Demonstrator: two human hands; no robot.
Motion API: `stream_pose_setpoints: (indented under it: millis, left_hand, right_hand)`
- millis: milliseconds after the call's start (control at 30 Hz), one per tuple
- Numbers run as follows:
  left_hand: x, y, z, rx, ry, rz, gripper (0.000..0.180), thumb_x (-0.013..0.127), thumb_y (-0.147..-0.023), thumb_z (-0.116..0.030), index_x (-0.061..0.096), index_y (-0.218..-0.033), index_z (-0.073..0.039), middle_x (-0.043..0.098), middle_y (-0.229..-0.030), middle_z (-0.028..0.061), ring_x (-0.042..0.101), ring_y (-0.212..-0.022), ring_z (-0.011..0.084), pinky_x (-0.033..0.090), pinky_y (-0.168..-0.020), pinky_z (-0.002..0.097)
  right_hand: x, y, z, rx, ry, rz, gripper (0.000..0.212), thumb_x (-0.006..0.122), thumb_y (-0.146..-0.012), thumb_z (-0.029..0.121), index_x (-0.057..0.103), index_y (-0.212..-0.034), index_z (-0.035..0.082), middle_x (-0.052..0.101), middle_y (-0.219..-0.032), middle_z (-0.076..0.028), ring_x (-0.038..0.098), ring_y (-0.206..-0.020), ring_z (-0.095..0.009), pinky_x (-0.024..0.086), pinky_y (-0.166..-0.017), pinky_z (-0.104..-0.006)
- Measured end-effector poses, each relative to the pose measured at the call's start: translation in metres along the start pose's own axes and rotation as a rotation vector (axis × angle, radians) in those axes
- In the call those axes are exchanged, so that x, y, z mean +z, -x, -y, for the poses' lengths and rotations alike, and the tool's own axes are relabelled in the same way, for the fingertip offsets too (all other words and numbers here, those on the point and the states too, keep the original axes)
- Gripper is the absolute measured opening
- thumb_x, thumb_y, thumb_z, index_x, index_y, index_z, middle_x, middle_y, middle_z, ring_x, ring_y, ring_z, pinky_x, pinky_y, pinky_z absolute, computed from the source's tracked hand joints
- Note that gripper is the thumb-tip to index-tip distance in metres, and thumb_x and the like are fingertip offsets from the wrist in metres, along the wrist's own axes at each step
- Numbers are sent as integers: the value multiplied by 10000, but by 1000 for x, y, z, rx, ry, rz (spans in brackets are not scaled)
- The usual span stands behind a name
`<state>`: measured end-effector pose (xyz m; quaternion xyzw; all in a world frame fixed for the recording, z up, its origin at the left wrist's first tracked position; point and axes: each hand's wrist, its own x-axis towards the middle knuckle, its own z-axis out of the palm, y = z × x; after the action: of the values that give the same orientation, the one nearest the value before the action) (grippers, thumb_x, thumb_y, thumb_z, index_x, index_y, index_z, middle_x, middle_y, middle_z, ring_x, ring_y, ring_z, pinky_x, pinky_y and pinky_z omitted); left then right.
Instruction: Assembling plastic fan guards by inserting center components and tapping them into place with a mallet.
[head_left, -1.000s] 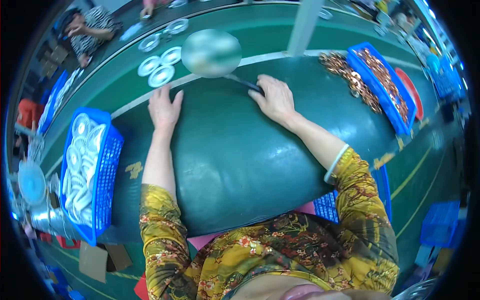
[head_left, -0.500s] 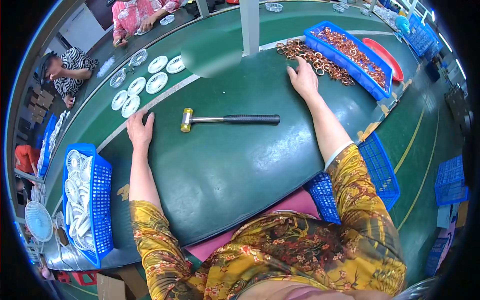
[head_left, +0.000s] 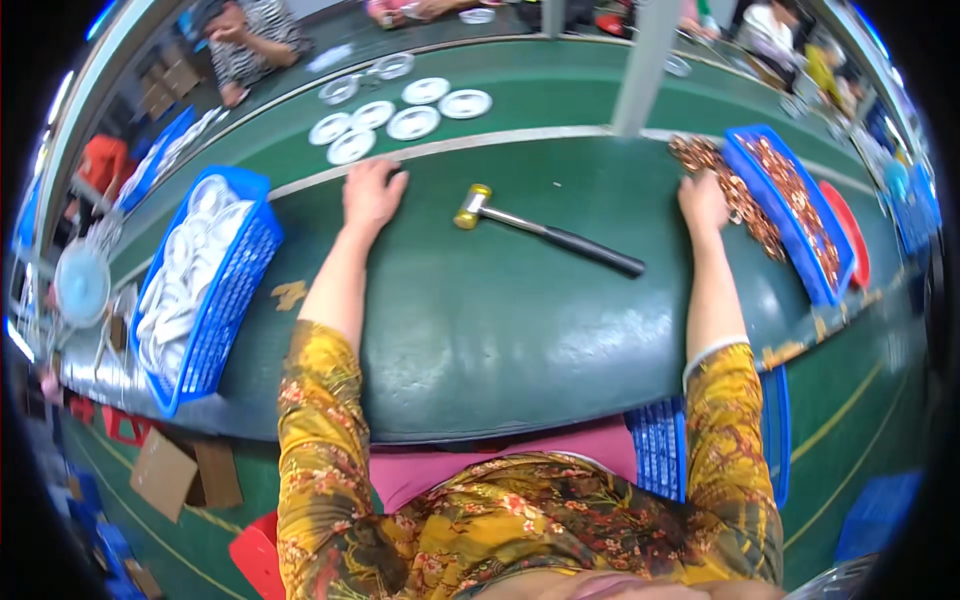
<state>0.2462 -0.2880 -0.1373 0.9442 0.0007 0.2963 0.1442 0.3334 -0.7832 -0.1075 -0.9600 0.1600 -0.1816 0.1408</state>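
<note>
Flat on the green table, fingers forward and thumb apart, my left hand [head_left: 372, 195] holds nothing. Just beyond its fingertips lies the nearest of several white oval slotted dishes [head_left: 352, 147]. My right hand [head_left: 706, 205] is at the left edge of a loose pile of copper-coloured rings [head_left: 745, 205]; its fingertips are blurred against the rings, so any grip is hidden. Between my hands rests a hammer [head_left: 550, 235] with a yellow-faced head and black handle, touched by neither hand.
A blue basket [head_left: 262, 245] of white slotted parts stands at left. At right are a blue tray [head_left: 832, 275] of copper rings and a red dish [head_left: 847, 235]. A grey post [head_left: 645, 70] rises at the table's far side. Other people sit across the belt.
The view has turned, shifting the table's contents across the picture. My right hand has its fingers lowered at the ring pile. My left hand still lies beside the white dishes.
</note>
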Motion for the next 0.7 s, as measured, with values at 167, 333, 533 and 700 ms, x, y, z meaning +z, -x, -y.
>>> stream_pose_setpoints:
  millis: [167,333,533,700]
  left_hand:
    - [-7,1,-17,-69,-11,-23,271,656,-808,-306,673,-1000,-116,611,-1071,99,522,-1055,308,432,-908,404]
    - [-7,3,-12,-83,-13,-51,262,656,-805,-297,676,-996,-120,611,-1060,98,523,-1041,303,428,-907,404]
    - [-9,-1,-15,-87,-5,-26,264,645,-812,-291,672,-1000,-108,608,-1036,103,518,-1017,319,435,-882,413]
    - [-9,4,-8,-58,20,-61,245,648,-793,-276,673,-977,-116,621,-1027,93,529,-996,319,436,-877,415]
  right_hand:
    - [6,-4,-13,28,-1,-88,416,616,-829,340,517,-1154,101,650,-1006,-216,628,-937,-385,488,-802,-485]
    - [2,-7,-5,-49,26,-15,259,608,-836,325,620,-1007,131,657,-980,-192,632,-907,-380,497,-778,-475]
    - [-10,2,-4,5,222,-200,325,619,-828,348,625,-1051,112,611,-1052,-177,591,-1009,-364,507,-791,-477]
    - [7,-16,-17,-35,222,-73,255,556,-864,298,646,-1008,108,661,-974,-193,645,-915,-360,519,-777,-469]
